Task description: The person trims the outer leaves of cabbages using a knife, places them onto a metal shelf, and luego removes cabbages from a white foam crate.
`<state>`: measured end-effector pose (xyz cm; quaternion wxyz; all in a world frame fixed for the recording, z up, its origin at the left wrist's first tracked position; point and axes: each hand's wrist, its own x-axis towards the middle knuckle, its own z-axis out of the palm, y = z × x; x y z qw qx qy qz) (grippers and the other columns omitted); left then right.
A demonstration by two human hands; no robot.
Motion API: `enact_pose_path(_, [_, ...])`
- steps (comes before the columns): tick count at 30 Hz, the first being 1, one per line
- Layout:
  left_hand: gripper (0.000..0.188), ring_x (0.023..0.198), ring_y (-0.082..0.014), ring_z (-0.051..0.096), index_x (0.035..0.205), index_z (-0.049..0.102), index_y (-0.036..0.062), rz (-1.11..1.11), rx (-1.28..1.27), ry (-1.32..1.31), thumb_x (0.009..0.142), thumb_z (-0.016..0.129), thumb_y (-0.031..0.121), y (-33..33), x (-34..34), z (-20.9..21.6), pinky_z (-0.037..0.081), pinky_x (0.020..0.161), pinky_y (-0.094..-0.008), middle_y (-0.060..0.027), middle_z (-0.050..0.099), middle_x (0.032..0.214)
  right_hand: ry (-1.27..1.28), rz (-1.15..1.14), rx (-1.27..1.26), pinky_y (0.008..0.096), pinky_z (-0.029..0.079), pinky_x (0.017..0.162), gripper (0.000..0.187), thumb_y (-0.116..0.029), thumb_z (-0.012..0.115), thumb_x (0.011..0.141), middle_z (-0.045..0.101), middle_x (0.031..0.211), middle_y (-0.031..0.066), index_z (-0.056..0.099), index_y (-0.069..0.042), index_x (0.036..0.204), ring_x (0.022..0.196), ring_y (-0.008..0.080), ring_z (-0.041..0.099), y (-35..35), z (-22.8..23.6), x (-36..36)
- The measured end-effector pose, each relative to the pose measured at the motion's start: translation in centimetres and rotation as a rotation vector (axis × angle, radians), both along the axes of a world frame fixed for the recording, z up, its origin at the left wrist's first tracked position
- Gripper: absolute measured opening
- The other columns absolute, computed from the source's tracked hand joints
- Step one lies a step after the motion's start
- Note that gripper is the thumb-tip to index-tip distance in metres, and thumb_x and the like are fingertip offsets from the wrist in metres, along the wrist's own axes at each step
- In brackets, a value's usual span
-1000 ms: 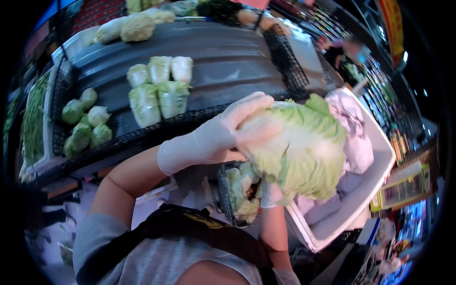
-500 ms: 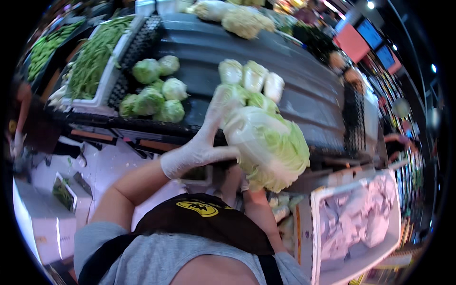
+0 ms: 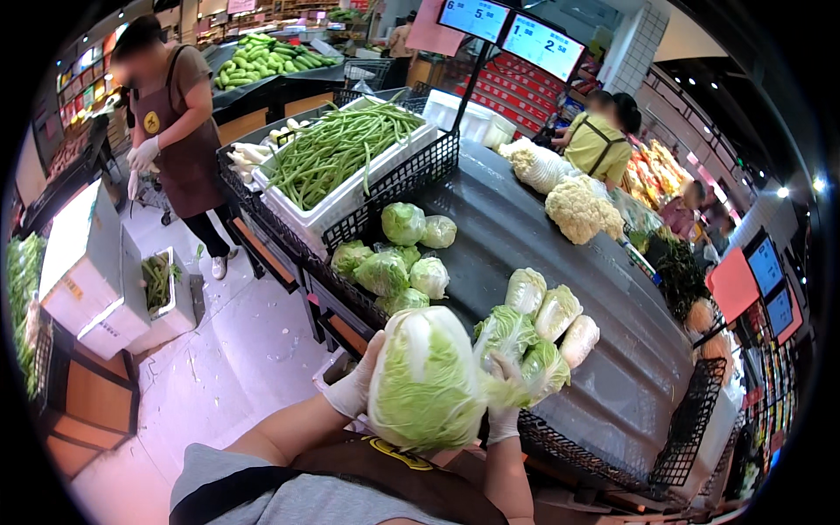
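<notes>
A large Chinese cabbage, pale green with a broad white rib, is held upright in front of my apron. My left hand, in a white glove, grips it from the left side, its fingers partly hidden behind it. On the other side, my gloved right hand is closed on a loose, pale green cabbage leaf at the head's edge; motion blurs its fingers. Just beyond it on the dark display stand lie several more Chinese cabbages, some wrapped. Round green cabbages sit in a group farther left.
Black mesh guards edge the stand. A white foam box of green beans stands at the back left, and cauliflower at the far end. A co-worker in an apron stands at left near white foam boxes.
The view has swung left. The cabbage has been turned more upright, and my left hand now holds its side. My right hand has come from underneath to a leaf at its right edge.
</notes>
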<state>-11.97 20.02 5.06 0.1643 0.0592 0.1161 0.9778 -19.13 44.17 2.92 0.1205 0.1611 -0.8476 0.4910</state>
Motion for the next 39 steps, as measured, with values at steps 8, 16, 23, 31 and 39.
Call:
enact_pose_path(8, [0.054,0.111,-0.0208,0.056,0.129,0.049,0.0066,-0.057,-0.404,-0.136,0.088,0.058,0.041,-2.4,-0.6,0.4,0.044,0.097,-0.0355,-0.0104,0.057,0.124,-1.189,0.446,-0.841,0.0411,0.04,0.1,0.074,-0.058,0.022,0.096,0.051,0.129,0.0152,0.043,0.003,0.132,0.118,0.0277,0.05,-0.9,0.5,2.4])
enact_pose_path(16, [0.048,0.1,-0.0168,0.062,0.121,0.055,0.0019,-0.271,-0.661,-0.269,0.091,0.058,0.038,-1.2,-2.9,2.2,0.049,0.09,-0.0313,-0.0097,0.062,0.115,-1.219,0.472,-1.267,0.0408,0.036,0.105,0.074,-0.063,0.028,0.092,0.043,0.139,0.0121,0.036,-0.006,0.139,0.125,0.026,0.044,-5.9,-1.3,5.6])
enact_pose_path(23, [0.063,0.121,-0.0207,0.048,0.135,0.041,0.0019,-0.383,-1.139,-0.13,0.096,0.037,0.052,-1.7,-4.4,1.9,0.041,0.096,-0.0322,-0.01,0.048,0.134,-1.174,0.722,-1.616,0.0471,0.034,0.106,0.074,-0.065,0.024,0.092,0.036,0.143,0.0108,0.025,-0.013,0.144,0.13,0.0288,0.038,-5.8,-5.9,6.2])
enact_pose_path(31, [0.086,0.141,-0.0289,0.014,0.145,0.025,0.0053,0.311,-1.651,0.277,0.083,0.056,0.056,-3.7,1.6,4.2,0.013,0.113,-0.0391,-0.0186,0.019,0.151,-1.111,0.689,-1.624,0.0457,0.035,0.105,0.07,-0.06,0.028,0.094,0.037,0.142,0.0106,0.028,-0.011,0.143,0.128,0.0281,0.04,-4.7,-4.9,4.0])
enact_pose_path(39, [0.109,0.129,-0.0218,0.036,0.145,0.013,-0.0012,0.087,-0.925,0.105,0.068,0.08,0.037,-0.4,2.4,1.4,0.028,0.108,-0.0334,-0.0119,0.037,0.141,-1.114,0.601,-1.572,0.0441,0.036,0.104,0.067,-0.057,0.031,0.095,0.038,0.142,0.0106,0.03,-0.01,0.142,0.126,0.0273,0.041,-5.0,-4.0,3.7])
